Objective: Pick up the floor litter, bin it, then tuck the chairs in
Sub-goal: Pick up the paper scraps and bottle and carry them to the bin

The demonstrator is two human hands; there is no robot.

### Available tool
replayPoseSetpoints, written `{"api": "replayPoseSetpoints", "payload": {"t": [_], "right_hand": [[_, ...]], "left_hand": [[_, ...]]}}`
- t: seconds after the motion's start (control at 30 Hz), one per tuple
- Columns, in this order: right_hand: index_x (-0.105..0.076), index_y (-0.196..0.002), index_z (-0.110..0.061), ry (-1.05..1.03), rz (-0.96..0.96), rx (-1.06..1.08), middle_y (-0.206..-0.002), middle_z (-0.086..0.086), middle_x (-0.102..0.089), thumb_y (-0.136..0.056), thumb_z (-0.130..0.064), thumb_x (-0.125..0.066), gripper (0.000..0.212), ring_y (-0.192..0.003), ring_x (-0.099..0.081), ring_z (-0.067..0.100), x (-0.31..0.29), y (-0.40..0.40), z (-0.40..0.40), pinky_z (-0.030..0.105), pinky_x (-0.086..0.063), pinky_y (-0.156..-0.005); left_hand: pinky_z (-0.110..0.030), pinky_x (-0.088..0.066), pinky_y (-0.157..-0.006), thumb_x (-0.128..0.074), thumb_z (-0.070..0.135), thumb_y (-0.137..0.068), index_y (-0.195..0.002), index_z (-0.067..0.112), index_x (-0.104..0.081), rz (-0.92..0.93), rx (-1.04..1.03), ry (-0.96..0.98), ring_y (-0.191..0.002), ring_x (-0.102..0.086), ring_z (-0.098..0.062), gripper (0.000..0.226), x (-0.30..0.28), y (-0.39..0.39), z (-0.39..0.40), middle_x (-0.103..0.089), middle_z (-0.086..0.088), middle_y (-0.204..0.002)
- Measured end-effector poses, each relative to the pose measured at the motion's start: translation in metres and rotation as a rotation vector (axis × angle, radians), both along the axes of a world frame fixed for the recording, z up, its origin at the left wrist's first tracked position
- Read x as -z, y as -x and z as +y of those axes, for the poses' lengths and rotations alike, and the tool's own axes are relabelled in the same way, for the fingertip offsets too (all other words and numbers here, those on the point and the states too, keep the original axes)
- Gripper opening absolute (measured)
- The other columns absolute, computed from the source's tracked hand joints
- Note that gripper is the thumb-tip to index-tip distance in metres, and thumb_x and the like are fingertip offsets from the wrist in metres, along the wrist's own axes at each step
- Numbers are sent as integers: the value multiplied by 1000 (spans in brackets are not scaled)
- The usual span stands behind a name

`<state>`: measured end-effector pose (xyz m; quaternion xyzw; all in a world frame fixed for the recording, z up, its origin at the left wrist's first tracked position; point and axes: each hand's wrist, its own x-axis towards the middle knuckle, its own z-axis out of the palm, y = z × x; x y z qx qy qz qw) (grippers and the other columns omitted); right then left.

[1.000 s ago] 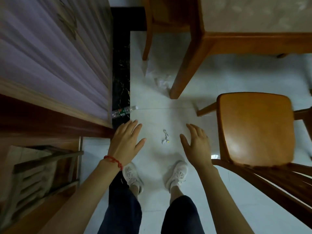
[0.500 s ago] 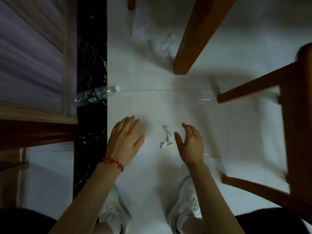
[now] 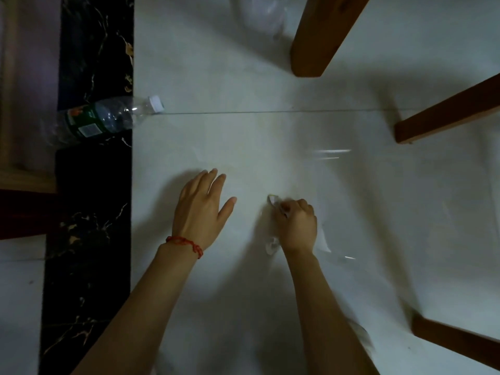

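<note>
A small crumpled wrapper (image 3: 272, 199) lies on the white floor tile, and my right hand (image 3: 297, 226) is closed around it, one end poking out past my fingers and a white bit showing by my wrist. My left hand (image 3: 201, 209), with a red string at the wrist, hovers flat with fingers spread just left of it, holding nothing. An empty clear plastic bottle (image 3: 100, 121) with a green label and white cap lies on its side at the left, across the black marble strip. A crumpled clear plastic bag (image 3: 263, 16) lies at the top by the table leg.
A thick wooden table leg (image 3: 316, 39) stands at the top right. Chair legs (image 3: 446, 115) reach in from the right edge, another (image 3: 457, 345) at the lower right. A black marble strip (image 3: 92, 239) runs down the left beside wooden furniture (image 3: 24, 182).
The camera has dropped closer to the floor. My right hand has moved onto the wrapper and closed on it. My left hand stays spread beside it.
</note>
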<state>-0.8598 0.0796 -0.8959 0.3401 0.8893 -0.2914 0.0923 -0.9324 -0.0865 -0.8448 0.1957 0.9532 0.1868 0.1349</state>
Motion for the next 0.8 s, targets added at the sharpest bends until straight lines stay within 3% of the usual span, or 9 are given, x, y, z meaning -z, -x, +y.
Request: {"api": "replayPoseSetpoints", "payload": {"t": [0.23, 0.33, 0.5, 0.63, 0.8], "right_hand": [[-65, -76, -4, 21, 136, -4, -79, 15, -63, -87, -23, -60, 22, -78, -55, 32, 4, 16, -6, 40, -44, -70], [-63, -70, -5, 89, 188, 55, -75, 14, -63, -87, -27, -60, 29, -74, -55, 29, 3, 36, -9, 31, -37, -62], [-70, -77, -7, 208, 318, 76, -75, 8, -67, -85, -29, -64, 25, -69, -60, 19, -14, 80, -22, 17, -31, -57], [-70, -71, -10, 301, 349, 37, -66, 0, -65, -83, -30, -64, 24, -60, -57, 9, -25, 112, -33, 13, -36, -55], [-71, -76, -11, 306, 351, -28, -68, -6, -63, -81, -20, -66, 12, -59, -54, 0, -23, 130, -45, -3, -35, -56]], "left_hand": [[-46, -27, -106, -56, 25, -89, -128, 0, -47, 40, -43, -22, -128, -37, -37, 47, 7, 10, -10, -45, -22, -137], [-46, -27, -106, -57, 25, -88, -128, 0, -47, 64, -70, -33, -128, -38, -38, 48, 10, 19, -19, -46, -22, -136], [-48, -27, -105, -59, 21, -87, -127, -1, -47, 113, -138, -25, -128, -36, -38, 47, 11, 56, -48, -44, -23, -137], [-53, -31, -102, -64, 14, -84, -124, -5, -49, 220, -171, -12, -125, -39, -43, 46, 7, 102, -77, -47, -27, -133], [-52, -27, -105, -66, 17, -82, -128, -2, -46, 279, -221, -18, -128, -35, -41, 53, 11, 153, -106, -44, -25, -136]]}}
